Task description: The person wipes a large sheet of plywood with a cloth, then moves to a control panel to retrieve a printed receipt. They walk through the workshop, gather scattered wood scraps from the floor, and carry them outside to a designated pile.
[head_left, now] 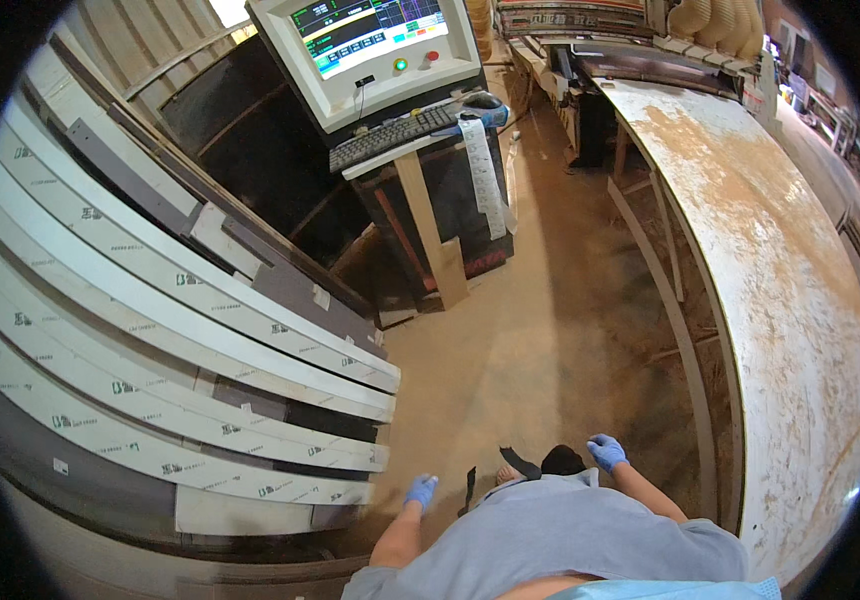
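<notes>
Sawdust-coloured workshop floor fills the middle of the view, running between a stack of boards on the left and a long work table on the right.

Largest is the stack of long white panels, layered with darker grey boards, reaching from the upper left down to its near corner, low and left of centre. The panels carry small printed marks and their ends step back one over another. Opposite, the long dusty table curves along the right side, its pale top streaked with brown dust and its thin legs visible beneath the left edge.

At the far end stands a machine control console with a lit screen and coloured buttons. A dark keyboard sits on its shelf, and a paper strip hangs from the shelf's right corner. A wooden plank leans against the cabinet below.

The person's grey shirt fills the lower edge. The left hand, in a blue glove, hangs just beside the near corner of the panel stack, not plainly touching it; its fingers look loosely curled and nothing is gripped. The right hand, also blue-gloved, is out over the floor, well apart from the stack and short of the table's left edge, loosely closed and carrying nothing.
</notes>
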`<state>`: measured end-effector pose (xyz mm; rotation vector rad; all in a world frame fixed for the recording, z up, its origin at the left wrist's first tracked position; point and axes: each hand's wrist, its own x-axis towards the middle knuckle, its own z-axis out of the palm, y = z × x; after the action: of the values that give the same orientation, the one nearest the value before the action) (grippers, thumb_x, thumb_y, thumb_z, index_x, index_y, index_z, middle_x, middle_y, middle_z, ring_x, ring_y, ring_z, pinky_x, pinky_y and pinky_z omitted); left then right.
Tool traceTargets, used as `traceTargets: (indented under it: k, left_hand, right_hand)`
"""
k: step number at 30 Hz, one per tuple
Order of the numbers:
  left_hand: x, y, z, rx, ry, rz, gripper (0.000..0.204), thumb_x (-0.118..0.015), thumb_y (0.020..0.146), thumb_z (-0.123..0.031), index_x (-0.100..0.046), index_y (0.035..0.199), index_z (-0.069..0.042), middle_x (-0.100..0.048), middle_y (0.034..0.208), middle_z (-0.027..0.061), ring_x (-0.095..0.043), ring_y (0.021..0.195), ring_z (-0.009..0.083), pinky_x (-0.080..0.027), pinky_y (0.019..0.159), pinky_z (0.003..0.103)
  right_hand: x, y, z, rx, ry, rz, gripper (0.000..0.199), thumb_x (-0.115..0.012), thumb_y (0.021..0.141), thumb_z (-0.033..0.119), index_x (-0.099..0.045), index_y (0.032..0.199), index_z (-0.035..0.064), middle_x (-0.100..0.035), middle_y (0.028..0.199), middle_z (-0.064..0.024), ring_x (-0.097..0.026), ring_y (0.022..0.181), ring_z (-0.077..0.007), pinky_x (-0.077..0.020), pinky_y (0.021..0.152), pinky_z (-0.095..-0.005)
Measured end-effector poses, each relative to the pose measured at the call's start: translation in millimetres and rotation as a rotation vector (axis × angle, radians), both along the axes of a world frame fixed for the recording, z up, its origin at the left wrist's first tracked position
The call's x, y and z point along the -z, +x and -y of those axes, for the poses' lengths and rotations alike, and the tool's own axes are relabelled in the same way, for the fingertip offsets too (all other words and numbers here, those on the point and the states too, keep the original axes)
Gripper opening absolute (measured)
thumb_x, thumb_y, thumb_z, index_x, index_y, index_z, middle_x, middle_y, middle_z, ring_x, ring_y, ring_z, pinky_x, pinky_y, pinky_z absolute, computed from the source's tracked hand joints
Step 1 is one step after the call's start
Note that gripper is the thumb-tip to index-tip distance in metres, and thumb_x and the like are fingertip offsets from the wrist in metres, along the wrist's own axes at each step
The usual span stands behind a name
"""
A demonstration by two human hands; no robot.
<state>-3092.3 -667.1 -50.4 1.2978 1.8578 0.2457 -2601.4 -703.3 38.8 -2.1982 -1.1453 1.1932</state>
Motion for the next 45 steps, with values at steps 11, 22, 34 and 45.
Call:
traceTargets:
  k: [11,22,34,45]
  left_hand:
    - [6.2,87.0,-171.5,0.015,0.033,0.174,0.04,-0.061,0.085,-0.036,-0.061,0.11,-0.005,-0.061,0.114,0.0142,-0.056,0.106,0.0256,-0.042,0.093,0.036]
    - [4.1,178.4,-286.2,-0.17,-0.062,0.294,0.045,-0.058,0.087,-0.034,-0.056,0.118,-0.001,-0.059,0.118,0.0153,-0.055,0.109,0.0273,-0.04,0.096,0.035]
    - [56.7,115.9,-379.2,0.185,-0.061,0.136,0.043,-0.055,0.086,-0.037,-0.06,0.109,-0.001,-0.059,0.111,0.0206,-0.055,0.104,0.0328,-0.042,0.09,0.04]
    - [12.2,66.6,-500.5,0.222,0.063,0.073,0.041,-0.053,0.087,-0.037,-0.06,0.107,-0.002,-0.06,0.108,0.0207,-0.056,0.099,0.0334,-0.043,0.086,0.041]
  right_hand:
    - [37.4,72.4,-178.7,-0.043,0.008,0.069,0.036,-0.058,0.081,0.033,-0.064,0.101,0.0048,-0.065,0.098,-0.0163,-0.063,0.09,-0.0291,-0.048,0.08,-0.0381]
    - [-72.2,157.5,-504.2,-0.052,0.517,-0.005,0.03,-0.059,0.085,0.028,-0.062,0.102,0.0027,-0.065,0.099,-0.0139,-0.061,0.093,-0.0255,-0.0465,0.082,-0.0334]
    - [-279.7,100.9,-776.9,-0.059,1.166,0.286,0.032,-0.068,0.078,0.026,-0.061,0.104,0.0077,-0.064,0.098,-0.0103,-0.061,0.091,-0.0226,-0.0475,0.082,-0.0322]
    - [-319.0,56.3,-873.5,-0.282,1.27,0.644,0.036,-0.067,0.066,0.032,-0.064,0.097,0.0137,-0.059,0.103,-0.0119,-0.054,0.098,-0.0342,-0.0447,0.086,-0.0428]
